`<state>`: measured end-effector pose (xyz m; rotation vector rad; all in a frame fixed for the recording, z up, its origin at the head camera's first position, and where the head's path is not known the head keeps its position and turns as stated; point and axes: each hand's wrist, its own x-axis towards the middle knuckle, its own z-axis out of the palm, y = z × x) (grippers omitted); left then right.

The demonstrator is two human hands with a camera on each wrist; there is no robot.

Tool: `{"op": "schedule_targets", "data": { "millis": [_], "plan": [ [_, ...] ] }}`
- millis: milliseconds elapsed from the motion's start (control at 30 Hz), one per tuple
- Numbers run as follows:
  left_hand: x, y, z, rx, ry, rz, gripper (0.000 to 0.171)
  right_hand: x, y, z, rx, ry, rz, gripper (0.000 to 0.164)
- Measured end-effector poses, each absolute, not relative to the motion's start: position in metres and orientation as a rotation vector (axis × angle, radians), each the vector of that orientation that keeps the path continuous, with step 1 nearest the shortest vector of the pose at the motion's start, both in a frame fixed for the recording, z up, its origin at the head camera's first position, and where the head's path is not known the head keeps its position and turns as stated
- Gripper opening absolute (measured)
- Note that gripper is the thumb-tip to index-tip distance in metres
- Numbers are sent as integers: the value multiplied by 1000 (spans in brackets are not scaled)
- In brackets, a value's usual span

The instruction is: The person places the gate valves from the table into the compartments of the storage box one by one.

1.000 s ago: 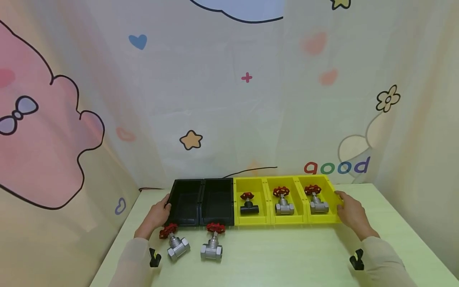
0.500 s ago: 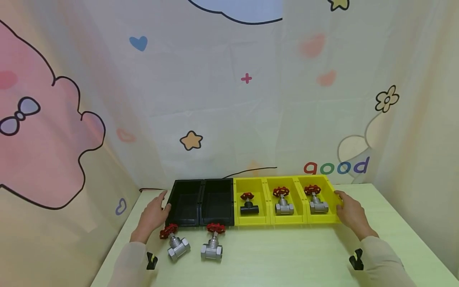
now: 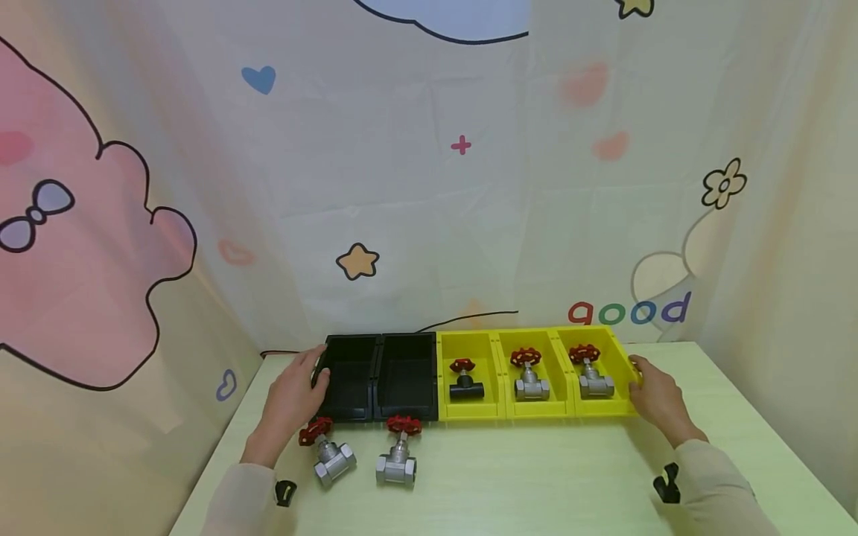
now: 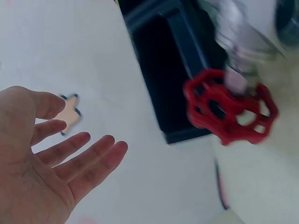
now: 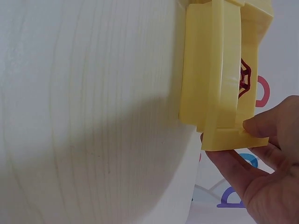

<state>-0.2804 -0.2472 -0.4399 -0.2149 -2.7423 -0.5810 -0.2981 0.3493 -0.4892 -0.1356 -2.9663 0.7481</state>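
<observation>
Yellow end bin (image 3: 606,408) is pinched by right fingers (image 5: 233,169), left fingers (image 4: 86,156) spread, two valves (image 3: 396,468) before black bins (image 3: 405,412).

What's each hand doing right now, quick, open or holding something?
Left hand: open, holding nothing, near the leftmost black bin.
Right hand: holding the outer edge of the rightmost yellow bin.

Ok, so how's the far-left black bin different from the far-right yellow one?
The black bin shows nothing inside; the yellow bin holds a silver valve with a red handwheel. The right hand grips the yellow bin's edge; the left hand, fingers loose, isn't gripping the black bin. Both stand in the same row.
</observation>
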Motion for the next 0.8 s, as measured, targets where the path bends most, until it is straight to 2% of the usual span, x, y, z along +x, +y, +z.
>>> {"op": "schedule_targets", "data": {
  "millis": [367,800],
  "plan": [
    [-254,-214,-417,-386,-2663,-511,49,-301,351,-492,-136,-2967,750,55],
    [-229,-190,-428,-557,-2682,-381,48,-302,351,-494,-156,-2976,770,56]
  ]
}}
